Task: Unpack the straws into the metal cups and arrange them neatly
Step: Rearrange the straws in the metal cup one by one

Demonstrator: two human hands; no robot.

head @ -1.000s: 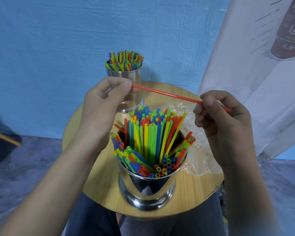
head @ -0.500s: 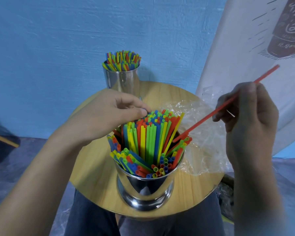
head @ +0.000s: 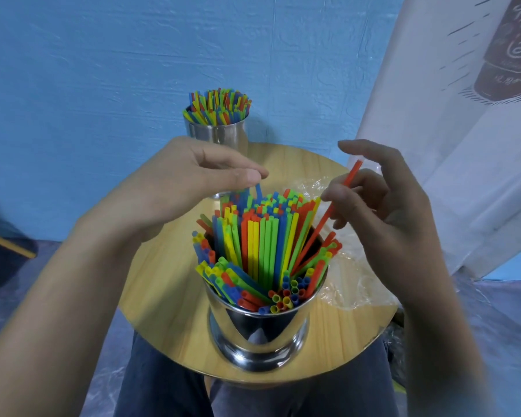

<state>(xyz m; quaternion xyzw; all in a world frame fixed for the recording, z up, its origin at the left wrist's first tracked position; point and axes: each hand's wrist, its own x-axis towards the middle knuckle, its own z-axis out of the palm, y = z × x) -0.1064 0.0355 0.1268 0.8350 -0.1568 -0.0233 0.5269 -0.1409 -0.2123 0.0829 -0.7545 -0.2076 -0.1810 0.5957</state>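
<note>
At the centre of the frame, two hands are working over a packed metal cup on a small round table.

Near the lower centre, the near metal cup [head: 259, 335] is standing on the round wooden table [head: 169, 296], with coloured straws [head: 262, 242] fanning out of it. The right hand [head: 382, 206] is pinching a red straw [head: 328, 215] between thumb and fingers, its lower end sitting inside that cup. The left hand [head: 178, 188] is hovering with curled fingers just above a raised blue straw [head: 257, 189]; whether it is gripping it I cannot tell. Toward the upper centre, the far metal cup [head: 220, 133] is holding more straws at the table's back edge. A clear plastic wrapper [head: 352, 284] is lying on the table's right side. A blue wall [head: 103, 70] is filling the background, a white printed banner [head: 448, 115] is hanging at the upper right, and dark trousers [head: 163, 386] are showing below the table.
</note>
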